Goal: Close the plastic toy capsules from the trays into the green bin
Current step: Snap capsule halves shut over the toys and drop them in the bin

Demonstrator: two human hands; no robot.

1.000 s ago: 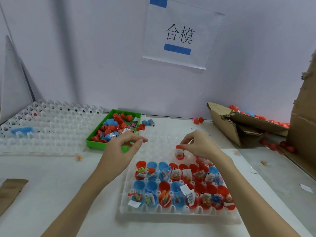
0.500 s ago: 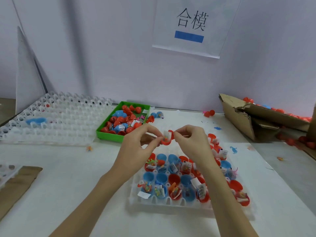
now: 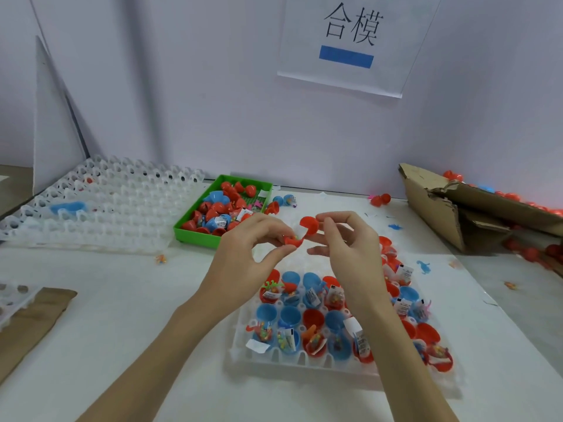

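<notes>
Both hands hold one open red capsule above the clear tray. My left hand pinches its lower half, which has a white slip sticking out. My right hand pinches the hinged upper half at its thumb and forefinger. The tray under my hands holds several open red and blue capsules with small toys and paper slips. The green bin, behind and left of my hands, holds several closed red and blue capsules.
A large clear tray, mostly bare, lies left of the bin. Torn cardboard boxes with red capsules stand at the right. Brown cardboard lies at the near left. Loose capsules sit by the back wall.
My right hand lifted a red capsule off the tray and my left hand came over to it. Both now hold it higher, with the upper half swung open.
</notes>
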